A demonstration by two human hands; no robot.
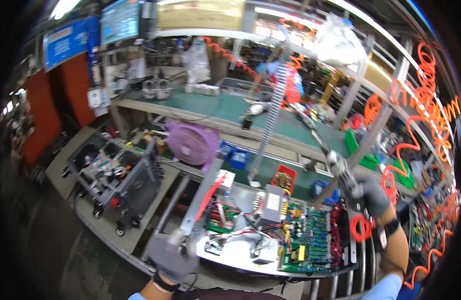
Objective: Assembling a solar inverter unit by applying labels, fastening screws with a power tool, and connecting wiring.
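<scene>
In the head view, I see 2 hands in grey gloves. The right hand (pixel 374 197) is curled around the back end of a long grey tool (pixel 346 177), which slants up and to the left. A loop of red cord (pixel 360 229) hangs just below this hand. The left hand (pixel 173 257) is low down, right by the near left corner of an open metal case (pixel 246 248). Its fingers are blurry, so I can't tell if they pinch anything.

The metal case lies on rollers (pixel 348 282), between the 2 hands. Inside I see a big green circuit board (pixel 310 237) on the right, a grey block (pixel 273 205) near the back and a smaller green board (pixel 221 220) on the left. Behind it are a purple fan (pixel 193 142), a blue bin (pixel 239 158) and a red bin (pixel 276 183) with little gold-coloured bits. Farther back is a green surface (pixel 190 107). Orange curly hoses (pixel 425 75) hang on the right
</scene>
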